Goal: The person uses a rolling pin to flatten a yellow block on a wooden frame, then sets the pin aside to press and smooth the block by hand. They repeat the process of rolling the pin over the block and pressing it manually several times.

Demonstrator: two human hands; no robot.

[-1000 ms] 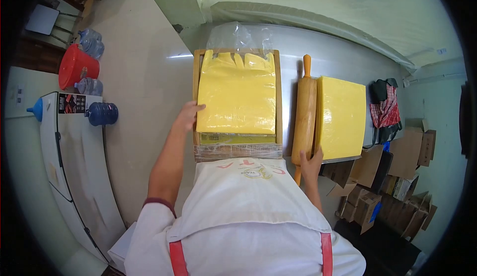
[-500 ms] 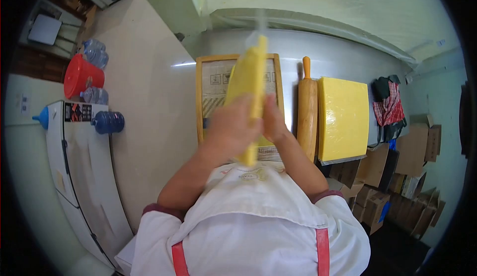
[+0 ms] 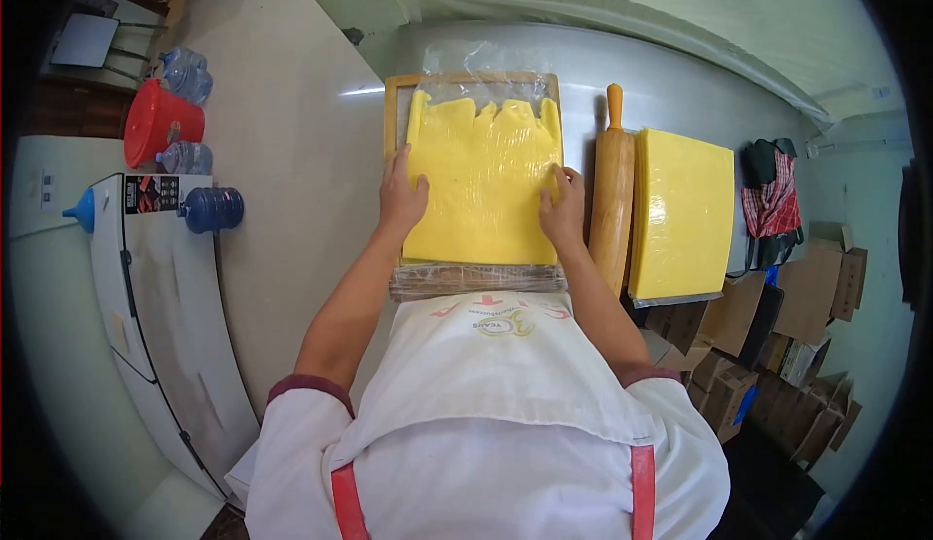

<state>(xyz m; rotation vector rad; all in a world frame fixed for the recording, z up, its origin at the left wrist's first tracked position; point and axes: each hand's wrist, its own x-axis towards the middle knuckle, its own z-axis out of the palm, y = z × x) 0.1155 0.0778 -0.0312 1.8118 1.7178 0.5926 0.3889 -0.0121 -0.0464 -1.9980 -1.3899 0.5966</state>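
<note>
A flat yellow sheet [image 3: 483, 185], soft and dough-like, lies in clear plastic on a wood-edged board [image 3: 391, 117]. Its far edge is ragged, and loose see-through film [image 3: 486, 57] sticks out beyond it. At the sheet's left edge is my left hand [image 3: 401, 195], thumb on top and fingers along the side. My right hand [image 3: 564, 208] holds the opposite edge with bent fingers. Between my apron and the sheet, the near side of the board shows plastic wrapping [image 3: 476, 281].
Right of the board lie a wooden rolling pin [image 3: 610, 200] and a stack of yellow sheets [image 3: 683, 214] in plastic. Farther right are a red checked cloth [image 3: 771, 200] and cardboard boxes [image 3: 802, 292]. A red bucket [image 3: 154, 124] and water jugs [image 3: 212, 209] are at left.
The yellow sheet was upright and blurred between my hands above the board. Now it lies flat there, and my hands have moved apart to its two sides.
</note>
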